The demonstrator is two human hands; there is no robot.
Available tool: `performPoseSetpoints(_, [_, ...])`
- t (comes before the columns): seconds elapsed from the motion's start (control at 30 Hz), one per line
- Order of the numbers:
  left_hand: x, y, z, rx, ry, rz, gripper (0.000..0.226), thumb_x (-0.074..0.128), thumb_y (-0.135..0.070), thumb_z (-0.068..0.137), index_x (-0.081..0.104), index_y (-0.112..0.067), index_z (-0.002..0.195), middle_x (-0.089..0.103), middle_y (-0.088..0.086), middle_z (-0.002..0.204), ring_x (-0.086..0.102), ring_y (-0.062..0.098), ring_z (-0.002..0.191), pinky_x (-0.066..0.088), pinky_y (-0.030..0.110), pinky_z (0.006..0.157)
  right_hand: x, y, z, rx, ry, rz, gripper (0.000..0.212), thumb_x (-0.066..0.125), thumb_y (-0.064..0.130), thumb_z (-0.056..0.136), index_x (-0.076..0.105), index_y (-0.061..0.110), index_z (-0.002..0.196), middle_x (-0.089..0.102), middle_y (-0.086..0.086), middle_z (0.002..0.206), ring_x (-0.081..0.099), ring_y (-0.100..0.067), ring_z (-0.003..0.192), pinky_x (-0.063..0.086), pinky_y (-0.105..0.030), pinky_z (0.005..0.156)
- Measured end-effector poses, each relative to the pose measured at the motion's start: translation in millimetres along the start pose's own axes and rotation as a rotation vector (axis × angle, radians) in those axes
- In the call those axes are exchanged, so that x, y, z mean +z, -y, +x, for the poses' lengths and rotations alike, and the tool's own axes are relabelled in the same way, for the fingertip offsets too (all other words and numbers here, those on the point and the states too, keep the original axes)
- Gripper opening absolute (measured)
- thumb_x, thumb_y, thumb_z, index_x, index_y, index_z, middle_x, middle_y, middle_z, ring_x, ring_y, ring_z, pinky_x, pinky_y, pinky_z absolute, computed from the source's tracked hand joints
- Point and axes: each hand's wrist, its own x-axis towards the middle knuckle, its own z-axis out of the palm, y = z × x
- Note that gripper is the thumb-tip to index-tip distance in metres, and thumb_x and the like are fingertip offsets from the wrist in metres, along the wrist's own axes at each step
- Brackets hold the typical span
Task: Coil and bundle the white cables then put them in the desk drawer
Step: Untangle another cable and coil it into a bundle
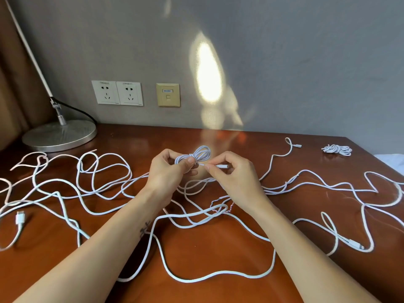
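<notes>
Looks early in the task, judging by the tabletop [218, 252]. Shows just one finished bundle [337, 149], lying at the far right edge, well apart from everything else. Shows a second one in the making: a small coil [200, 153] of several loops, gripped at its waist by the curled fingers and thumb of the left hand [168, 171], raised a little above the wood. Has the right hand [234, 173] just beside it, pinching the plug end [222, 166] of the same cable between thumb and fingertips. Seems to be the tie-off step, with the tail about to go round or through the loops; cannot tell whether a wrap is already on.

Leaves most of the work undone. Has loose cables [275, 254] sprawling from the left edge to the right, crossing one another in front of and under both forearms, some with plugs lying free. Cannot count them for sure through the overlaps, but looks like several. Calls for untangling each, coiling it and tying it off.

Shows no desk drawer anywhere, so nothing can be judged as put away; appears not yet begun, with the finished bundle out on the wood.
</notes>
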Motion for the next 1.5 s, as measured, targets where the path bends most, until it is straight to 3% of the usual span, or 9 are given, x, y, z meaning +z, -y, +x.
performPoseSetpoints(0.1, [-0.5,0.0,0.5,-0.013,-0.010,-0.026,0.019,0.074,-0.002,0.091,0.058,0.000,0.102,0.078,0.017,0.092,0.078,0.029,0.083,0.063,0.036,0.082,1.0,1.0,1.8,0.064,-0.015,0.156,0.007,0.075,0.019,0.094,0.072,0.025,0.092,0.075,0.007,0.090,0.071,-0.011,0.084,0.058,-0.029,0.079])
performPoseSetpoints(0.27, [-1.3,-1.5,0.5,-0.023,0.015,-0.011,0.023,0.073,-0.003,0.092,0.069,-0.009,0.114,0.078,0.013,0.099,0.078,0.028,0.086,0.062,0.034,0.081,2.3,4.5,2.8,0.132,-0.016,0.368,0.008,0.070,0.010,0.097,0.072,0.010,0.105,0.076,-0.007,0.095,0.072,-0.014,0.079,0.058,-0.023,0.078])
performPoseSetpoints(0.43, [2.1,-2.8,-2.8,-0.057,0.022,-0.014,0.007,0.070,-0.002,0.094,0.072,-0.004,0.101,0.078,0.015,0.090,0.077,0.028,0.083,0.062,0.027,0.072,2.0,5.7,2.8,0.120,-0.017,0.375,0.017,0.060,0.012,0.103,0.076,0.019,0.105,0.078,0.002,0.097,0.072,-0.008,0.087,0.056,-0.021,0.078])
performPoseSetpoints(0.57, [1.8,-3.2,-3.0,-0.082,0.006,-0.041,0.003,0.070,-0.002,0.094,0.070,-0.003,0.097,0.078,0.014,0.089,0.077,0.029,0.085,0.062,0.033,0.080,1.7,6.0,2.4,0.110,-0.008,0.334,0.021,0.062,0.012,0.103,0.075,0.027,0.108,0.078,0.004,0.089,0.069,-0.006,0.081,0.055,-0.021,0.075])
performPoseSetpoints(0.7, [0.9,-4.1,-3.4,-0.095,-0.008,-0.031,0.004,0.071,-0.002,0.093,0.071,-0.002,0.097,0.079,0.015,0.090,0.078,0.026,0.083,0.061,0.032,0.081,1.0,5.7,3.4,0.133,0.010,0.333,0.023,0.070,0.012,0.097,0.066,0.020,0.118,0.079,-0.001,0.093,0.072,-0.008,0.082,0.056,-0.021,0.075])
performPoseSetpoints(0.9, [0.4,-5.1,-4.8,-0.083,-0.007,-0.013,0.008,0.071,-0.001,0.093,0.070,0.002,0.100,0.078,0.015,0.089,0.077,0.023,0.080,0.059,0.028,0.075,5.2,2.1,1.4,0.182,0.033,0.184,0.013,0.078,0.024,0.092,0.070,0.022,0.102,0.079,0.007,0.091,0.074,-0.010,0.088,0.058,-0.037,0.091])
performPoseSetpoints(1.23, [3.5,-1.8,-6.7,0.040,0.017,0.104,0.014,0.073,0.001,0.091,0.065,0.009,0.099,0.077,0.015,0.095,0.077,0.018,0.076,0.055,0.015,0.063,3.4,-1.5,3.3,0.210,-0.065,0.171,0.005,0.079,0.017,0.089,0.075,0.014,0.090,0.077,0.001,0.083,0.072,-0.008,0.078,0.057,-0.022,0.072])
performPoseSetpoints(1.4, [2.4,0.0,-6.5,0.102,0.041,0.202,0.014,0.076,-0.003,0.090,0.064,0.003,0.095,0.077,0.014,0.094,0.077,0.022,0.081,0.058,0.019,0.067,4.8,-0.5,2.2,0.233,-0.092,0.265,0.014,0.077,0.010,0.092,0.063,0.010,0.096,0.077,-0.009,0.081,0.076,-0.021,0.070,0.056,-0.033,0.061])
performPoseSetpoints(1.5, [1.4,1.3,-4.9,0.145,0.055,0.264,0.012,0.076,-0.003,0.090,0.064,-0.003,0.089,0.077,0.011,0.094,0.076,0.025,0.085,0.061,0.024,0.071,6.1,-0.9,2.3,0.236,-0.096,0.307,0.021,0.074,0.005,0.092,0.057,0.009,0.103,0.077,-0.010,0.085,0.077,-0.026,0.073,0.062,-0.039,0.069])
